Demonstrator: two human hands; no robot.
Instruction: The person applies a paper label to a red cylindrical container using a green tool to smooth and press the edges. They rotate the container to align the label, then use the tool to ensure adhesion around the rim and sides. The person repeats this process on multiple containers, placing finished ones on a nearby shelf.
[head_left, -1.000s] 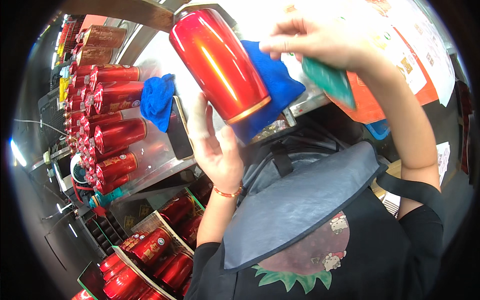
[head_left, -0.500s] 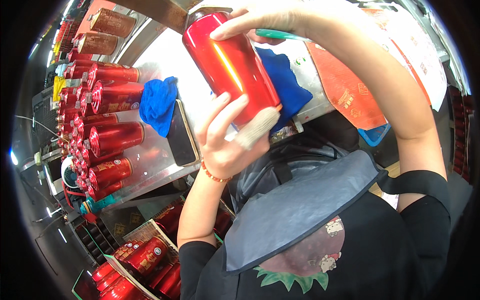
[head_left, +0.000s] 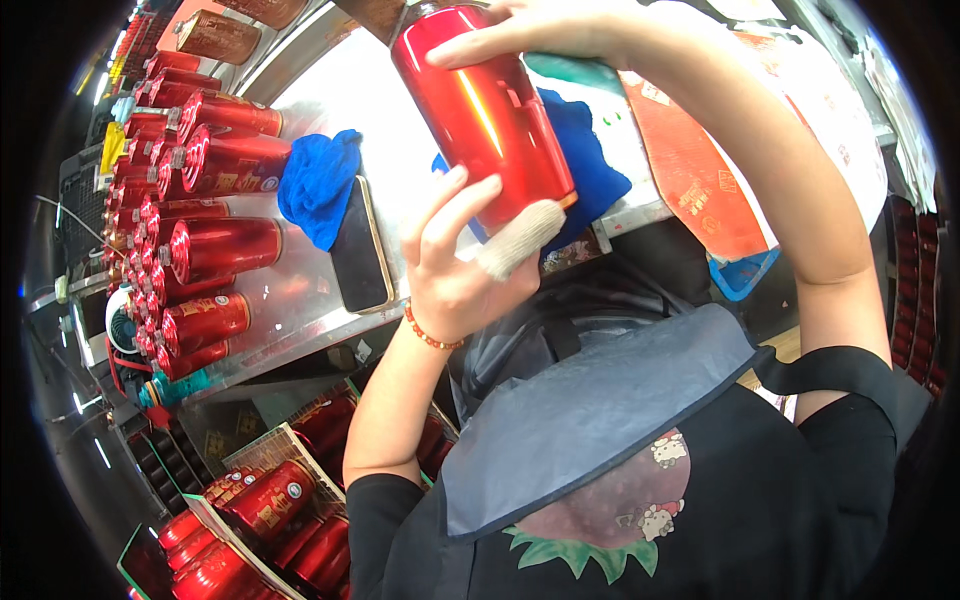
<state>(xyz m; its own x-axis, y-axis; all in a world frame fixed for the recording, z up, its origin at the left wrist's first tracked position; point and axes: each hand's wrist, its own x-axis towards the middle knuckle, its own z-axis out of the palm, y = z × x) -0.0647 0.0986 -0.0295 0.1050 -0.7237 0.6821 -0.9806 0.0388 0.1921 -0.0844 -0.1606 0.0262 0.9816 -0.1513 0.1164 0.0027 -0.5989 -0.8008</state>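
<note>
A shiny red metal bottle (head_left: 485, 115) is tilted over the table between my two hands. My left hand (head_left: 460, 265) supports its lower end, fingers on one side and a thumb in a whitish knitted cover on the other. Across the upper part near the neck lies my right hand (head_left: 545, 35), gripping the bottle with its thumb along the side. A smeared green slender thing (head_left: 572, 70) shows under that hand; its kind is unclear. Behind the bottle a blue cloth (head_left: 590, 165) is spread on the table, and another crumpled blue cloth (head_left: 318, 190) lies to the left.
A phone (head_left: 362, 250) lies by the table's near edge. Several red bottles (head_left: 225, 250) stand in rows at the left, with brown ones (head_left: 218, 38) beyond. Below left are boxes of red bottles (head_left: 270, 500). An orange-red printed sheet (head_left: 695, 180) is at the right.
The bottle and both hands sit slightly further right and higher in the picture, while the bottle rows have shifted a little left. The green thing has turned and become blurred.
</note>
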